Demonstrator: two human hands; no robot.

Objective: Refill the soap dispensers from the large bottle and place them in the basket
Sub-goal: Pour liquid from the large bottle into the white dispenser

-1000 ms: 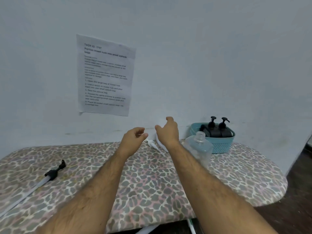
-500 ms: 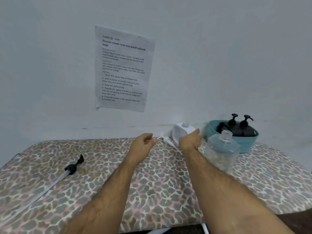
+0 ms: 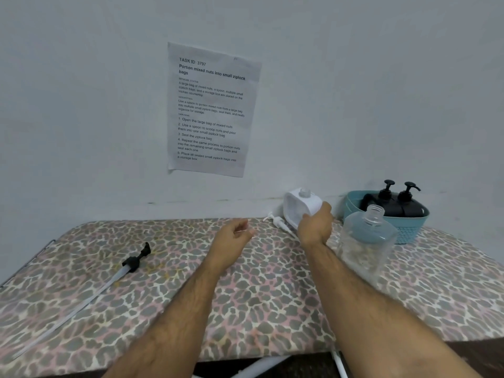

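Two black dispensers (image 3: 396, 203) already sit in the basket (image 3: 409, 227) at two o'clock, so the right hand (image 3: 315, 227), gripping the white dispenser (image 3: 300, 204) at one o'clock, should keep it upright beside the large bottle (image 3: 365, 241), left hand (image 3: 234, 236) loosely curled, empty.

Light soft and even, a bit dim, with bluish-grey tint on wall (image 3: 81, 91). No bright spot, no glare. Source not seen; maybe from above. Shadows faint: thin soft one under clear bottle (image 3: 365, 241), a little dark under front edge of table (image 3: 136, 309). Printed sheet (image 3: 211, 110) sharp enough to read big words. Left hand (image 3: 234, 236) blurry at fingertips. Wide lens bends picture: table's far edge curves, corners stretch. Bottom edge soft and smeary.
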